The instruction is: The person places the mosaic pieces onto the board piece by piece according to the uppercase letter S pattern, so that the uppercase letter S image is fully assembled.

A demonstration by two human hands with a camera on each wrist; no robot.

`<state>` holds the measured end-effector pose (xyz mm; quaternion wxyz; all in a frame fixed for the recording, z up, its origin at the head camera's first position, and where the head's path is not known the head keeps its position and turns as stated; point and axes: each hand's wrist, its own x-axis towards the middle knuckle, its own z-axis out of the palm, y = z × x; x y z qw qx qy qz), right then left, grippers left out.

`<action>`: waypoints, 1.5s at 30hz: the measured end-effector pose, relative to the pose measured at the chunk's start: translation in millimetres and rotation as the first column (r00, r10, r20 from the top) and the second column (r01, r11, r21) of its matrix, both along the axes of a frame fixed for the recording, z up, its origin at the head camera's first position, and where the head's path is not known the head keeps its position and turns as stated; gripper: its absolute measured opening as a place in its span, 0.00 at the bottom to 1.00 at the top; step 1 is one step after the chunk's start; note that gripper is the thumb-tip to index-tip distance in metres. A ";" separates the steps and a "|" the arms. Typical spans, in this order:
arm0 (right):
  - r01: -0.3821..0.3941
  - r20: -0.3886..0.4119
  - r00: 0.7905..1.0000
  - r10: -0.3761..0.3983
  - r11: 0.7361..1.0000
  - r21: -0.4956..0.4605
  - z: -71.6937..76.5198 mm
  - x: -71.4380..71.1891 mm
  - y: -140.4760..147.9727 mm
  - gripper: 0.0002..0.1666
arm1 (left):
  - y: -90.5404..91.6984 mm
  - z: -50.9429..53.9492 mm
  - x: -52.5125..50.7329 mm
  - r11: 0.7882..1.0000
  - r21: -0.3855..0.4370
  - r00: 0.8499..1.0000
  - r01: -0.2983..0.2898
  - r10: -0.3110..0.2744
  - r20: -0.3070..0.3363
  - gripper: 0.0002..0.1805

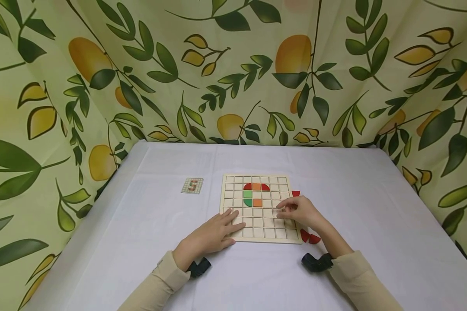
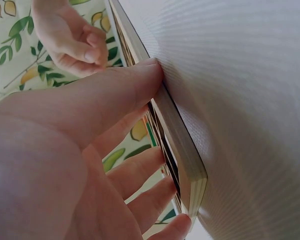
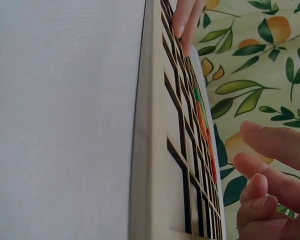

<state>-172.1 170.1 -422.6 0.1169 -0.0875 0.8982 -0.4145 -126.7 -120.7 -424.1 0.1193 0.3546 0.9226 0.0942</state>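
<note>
Leafy fabric [image 1: 233, 95] backs the tabletop [image 1: 140, 216]; left hand [image 1: 212, 233], fingers spread, touches a board [image 1: 272, 233]; right hand [image 1: 301, 212], fingers parted, partly hides a red piece [image 1: 296, 193].

Curtained-off space: fruit-print drapes [image 1: 233, 95] on three sides of white-covered table [image 1: 120, 224].

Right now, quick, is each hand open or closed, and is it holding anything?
Left hand: open, resting on the board.
Right hand: open, loosely bent, nothing seen in it.
</note>
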 end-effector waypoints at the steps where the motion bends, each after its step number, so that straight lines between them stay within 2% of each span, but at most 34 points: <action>1: -0.012 -0.006 1.000 0.012 1.000 -0.003 0.1 1.3 1.8 0.15 | 0.0 -0.1 -0.1 1.000 0.001 1.000 0.000 0.000 0.002 0.27; 7: -0.022 -0.004 1.000 0.022 1.000 -0.008 1.3 9.4 12.8 0.15 | 0.0 -0.8 -0.6 1.000 0.000 1.000 0.002 -0.002 -0.001 0.27; 16: 0.022 0.059 0.998 -0.022 1.000 -0.006 0.1 18.0 27.8 0.17 | -0.2 -1.2 -0.4 1.000 0.000 1.000 0.009 -0.009 -0.012 0.27; 33: -0.094 0.052 0.994 0.095 0.995 -0.016 -7.4 24.2 56.9 0.16 | -0.2 -0.4 0.1 1.000 0.004 1.000 0.007 -0.006 -0.006 0.27; 45: -0.189 0.092 0.977 0.194 0.980 -0.056 -9.9 25.9 67.7 0.19 | 0.0 2.1 0.8 1.000 0.013 1.000 0.008 -0.008 -0.003 0.27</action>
